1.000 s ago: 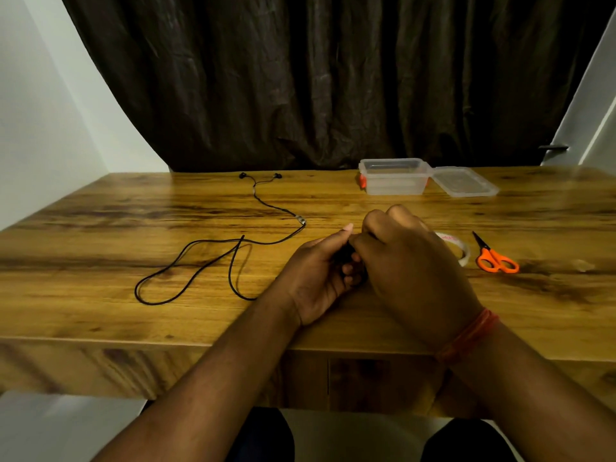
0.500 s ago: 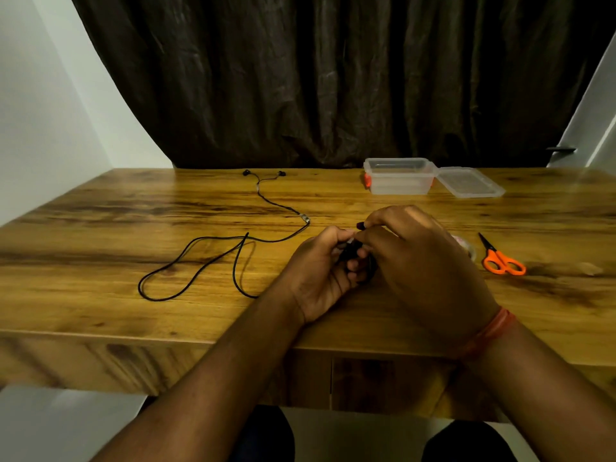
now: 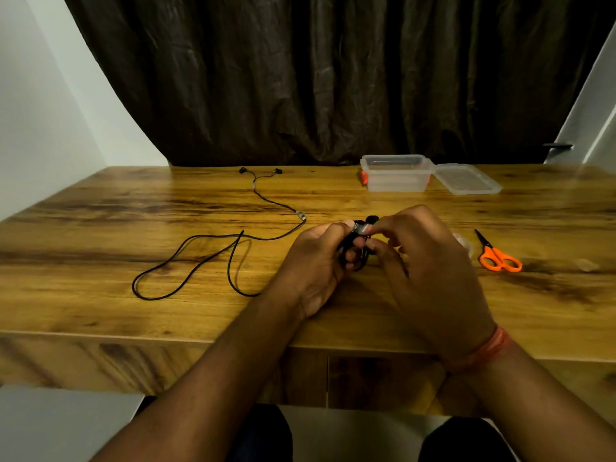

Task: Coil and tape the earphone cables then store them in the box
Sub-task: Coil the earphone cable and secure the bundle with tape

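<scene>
A small coil of black earphone cable (image 3: 358, 258) sits between my two hands at the table's middle. My left hand (image 3: 316, 261) grips the coil from the left. My right hand (image 3: 423, 258) pinches a strip of clear tape (image 3: 360, 229) at the coil's top, where a black earbud (image 3: 372, 218) pokes out. A second black earphone cable (image 3: 200, 258) lies loose and uncoiled on the table to the left, its two earbuds (image 3: 260, 171) at the far edge. The clear plastic box (image 3: 396, 176) stands open at the back right.
The box's clear lid (image 3: 466, 180) lies flat to the right of the box. Orange-handled scissors (image 3: 498, 256) lie at the right. A tape roll (image 3: 465, 241) is mostly hidden behind my right hand. A dark curtain hangs behind the wooden table (image 3: 100, 311).
My right hand's fingers have opened out from a closed cover over the coil to a pinch at its top. The coil and an earbud now show between the hands.
</scene>
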The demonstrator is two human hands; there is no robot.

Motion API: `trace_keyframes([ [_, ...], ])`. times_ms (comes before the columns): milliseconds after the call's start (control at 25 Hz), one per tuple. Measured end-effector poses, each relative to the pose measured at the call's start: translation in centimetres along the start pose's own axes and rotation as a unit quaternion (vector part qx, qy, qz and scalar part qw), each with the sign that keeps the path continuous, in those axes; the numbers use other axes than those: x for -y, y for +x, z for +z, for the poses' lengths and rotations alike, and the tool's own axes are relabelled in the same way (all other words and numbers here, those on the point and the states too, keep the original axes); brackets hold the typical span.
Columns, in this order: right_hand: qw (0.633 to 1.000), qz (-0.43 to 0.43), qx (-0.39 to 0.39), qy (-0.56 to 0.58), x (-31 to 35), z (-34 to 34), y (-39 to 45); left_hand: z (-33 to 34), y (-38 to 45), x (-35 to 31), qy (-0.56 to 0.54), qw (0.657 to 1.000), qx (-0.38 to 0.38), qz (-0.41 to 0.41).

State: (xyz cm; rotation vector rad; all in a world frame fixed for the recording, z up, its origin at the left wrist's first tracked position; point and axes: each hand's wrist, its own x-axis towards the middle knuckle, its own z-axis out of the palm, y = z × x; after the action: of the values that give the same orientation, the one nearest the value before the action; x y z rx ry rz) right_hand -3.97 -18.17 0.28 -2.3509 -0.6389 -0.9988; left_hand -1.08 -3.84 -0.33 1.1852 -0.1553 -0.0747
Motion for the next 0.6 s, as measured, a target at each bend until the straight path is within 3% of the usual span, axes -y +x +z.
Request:
trace_keyframes([
  [40,0.993,0.084,-0.019,0.081,0.2,0.0,0.0,0.0,-0.1,0.1,0.036,0.999,-0.012,0.015],
  [160,0.925,0.277,-0.005,0.261,0.6,0.5,0.3,-0.3,-0.3,0.5,0.225,0.97,-0.02,0.086],
  [280,0.894,0.328,-0.013,0.304,1.0,1.0,0.6,-0.6,-0.5,0.6,0.353,0.921,-0.005,0.166],
  [480,0.853,0.367,-0.034,0.37,1.2,1.3,0.9,-0.5,-0.1,0.9,0.448,0.86,-0.013,0.244],
  [600,0.787,0.407,-0.041,0.463,1.4,1.2,0.8,-0.7,0.5,1.9,0.505,0.823,-0.027,0.259],
])
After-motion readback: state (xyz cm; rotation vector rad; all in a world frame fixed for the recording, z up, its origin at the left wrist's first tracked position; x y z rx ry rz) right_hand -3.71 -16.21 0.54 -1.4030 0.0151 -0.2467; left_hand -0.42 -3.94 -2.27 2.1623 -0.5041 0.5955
